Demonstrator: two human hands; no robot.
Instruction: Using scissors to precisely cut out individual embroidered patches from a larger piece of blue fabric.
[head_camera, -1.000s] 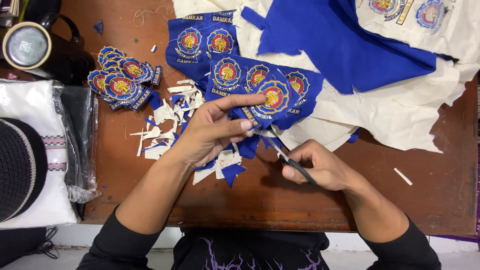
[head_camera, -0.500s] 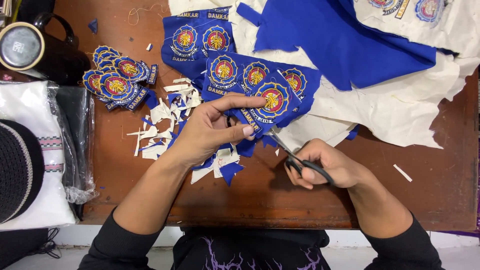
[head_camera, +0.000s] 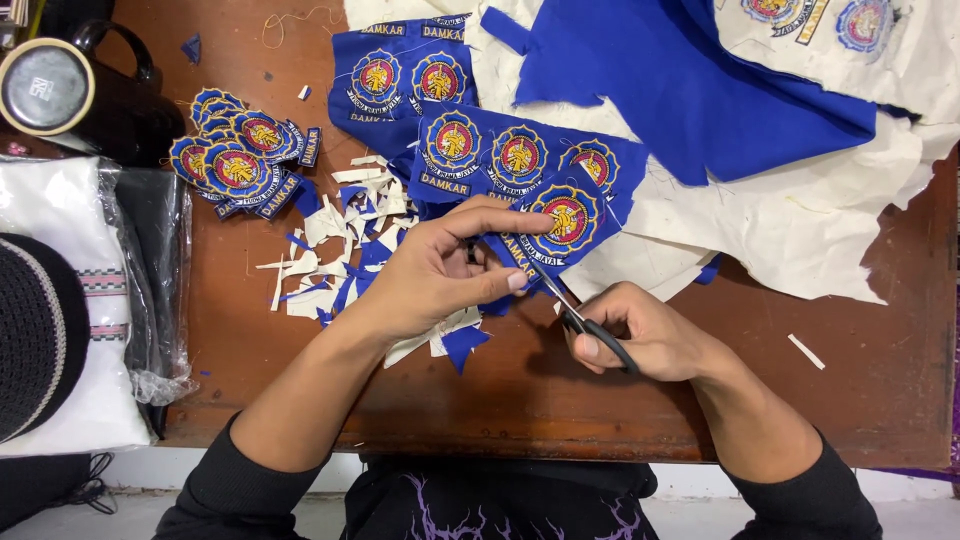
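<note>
Since the earlier frame: right hand (head_camera: 650, 335) curled tighter round the scissors (head_camera: 585, 322), blades now at the lower edge of the blue patch strip (head_camera: 520, 165); left hand (head_camera: 440, 270) barely shifted, thumb drawn in a little.

Progress, judged from the lie of things, largest first. Above and right of both hands: white backing sheet (head_camera: 800, 220) and loose blue cloth (head_camera: 680, 90), with a few uncut emblems showing at the far corner. Just above the left hand: strip with several round emblems joined in rows, plus a second piece (head_camera: 400, 75) behind it, so a good share of cutting left. Far left of the left hand: heap of finished patches (head_camera: 235, 160), trimmed to shape. Between that heap and the left wrist: litter of white and blue offcuts (head_camera: 340, 235). Roughly part-way through, then; more emblems uncut than cut, as far as can be counted.

Pose. Left forearm angled up from the bottom edge, palm down, forefinger stretched along the strip's edge, thumb underneath, pinching the corner patch (head_camera: 565, 215) taut. Right forearm coming in from the lower right, fingers bent and closed through the black loops, blades pointing up-left toward the left thumb, nearly touching it. Whether the blades are shut or slightly parted: cannot tell.
</note>
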